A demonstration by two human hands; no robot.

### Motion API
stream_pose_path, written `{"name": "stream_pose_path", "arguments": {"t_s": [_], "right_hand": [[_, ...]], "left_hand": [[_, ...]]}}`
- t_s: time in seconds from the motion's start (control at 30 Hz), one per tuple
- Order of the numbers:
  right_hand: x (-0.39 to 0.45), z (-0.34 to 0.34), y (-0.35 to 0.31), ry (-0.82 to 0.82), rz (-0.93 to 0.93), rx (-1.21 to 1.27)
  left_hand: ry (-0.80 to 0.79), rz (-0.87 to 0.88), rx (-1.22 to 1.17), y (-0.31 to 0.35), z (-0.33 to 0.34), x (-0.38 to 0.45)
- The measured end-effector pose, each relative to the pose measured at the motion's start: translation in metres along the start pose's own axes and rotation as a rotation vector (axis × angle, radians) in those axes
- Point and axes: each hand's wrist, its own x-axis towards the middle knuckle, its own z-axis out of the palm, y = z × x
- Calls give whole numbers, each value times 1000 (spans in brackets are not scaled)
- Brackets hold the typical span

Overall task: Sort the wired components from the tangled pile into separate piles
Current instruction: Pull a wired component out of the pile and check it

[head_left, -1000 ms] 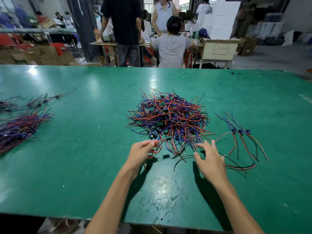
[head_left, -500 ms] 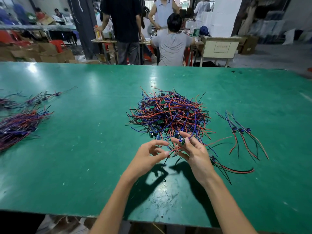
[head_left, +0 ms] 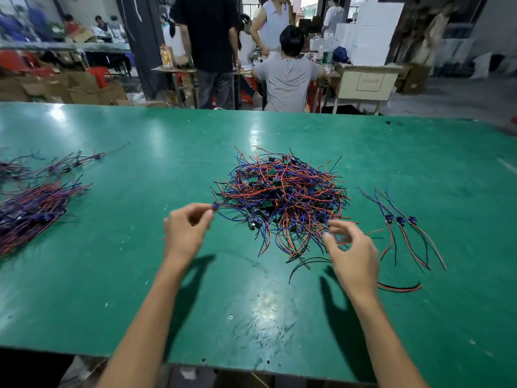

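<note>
A tangled pile of wired components [head_left: 282, 197], red, blue and black leads with small green boards, lies mid-table. My left hand [head_left: 186, 228] is raised at the pile's left edge and pinches a small dark component [head_left: 216, 205] between thumb and fingertips. A faint blurred lead trails from it. My right hand [head_left: 352, 253] hovers at the pile's front right edge with its fingers curled over the wire ends. Blur hides whether it holds any. Three separated components [head_left: 402, 228] lie in a row to the right.
A large sorted bundle [head_left: 30, 211] and a thinner group [head_left: 70, 163] lie at the table's left edge. A loose red-and-black lead [head_left: 400, 288] lies right of my right wrist. The green table [head_left: 140, 275] ends just below my forearms. People work at benches beyond the far edge.
My hands were together in front of the pile and have moved apart. The left has gone left and up with a component, and the right has gone to the pile's right edge.
</note>
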Motion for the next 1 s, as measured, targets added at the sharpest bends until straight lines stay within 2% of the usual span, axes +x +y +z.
{"name": "stream_pose_path", "arguments": {"t_s": [0.07, 0.17, 0.23, 0.27, 0.33, 0.37, 0.43, 0.5, 0.53, 0.63, 0.77, 0.9, 1.0], "right_hand": [[-7, -13, 27, 87, 58, -245], [-14, -12, 53, -15, 101, -503], [-14, -9, 58, 11, 52, -468], [-13, -8, 58, 33, 29, -421], [-9, -9, 54, 89, 11, -256], [-7, -10, 49, 115, 14, -150], [-2, -13, 37, 137, 2, -26], [4, -16, 28, 114, -43, -84], [6, -16, 23, 112, -83, -159], [11, -22, 16, 94, -208, -307], [21, -32, 26, -276, -121, -252], [21, -48, 41, -251, -28, -117], [23, -54, 34, -295, 105, 161]], "left_hand": [[107, -23, 262, -28, -17, 11], [74, -241, 466, -54, -17, 8], [110, -338, 550, -51, -2, -3], [161, -332, 591, -44, 8, -11], [202, -181, 612, -24, 28, -28], [143, -63, 558, -13, 39, -38], [-114, 111, 317, 7, 61, -57], [-377, 145, 126, 25, 82, -75], [-452, 146, 65, 31, 93, -81], [-550, 184, 17, 41, 128, -95], [-742, 136, 77, 53, 164, -89], [-767, 56, 162, 56, 181, -62], [-806, 37, 143, 53, 186, -54]]}}
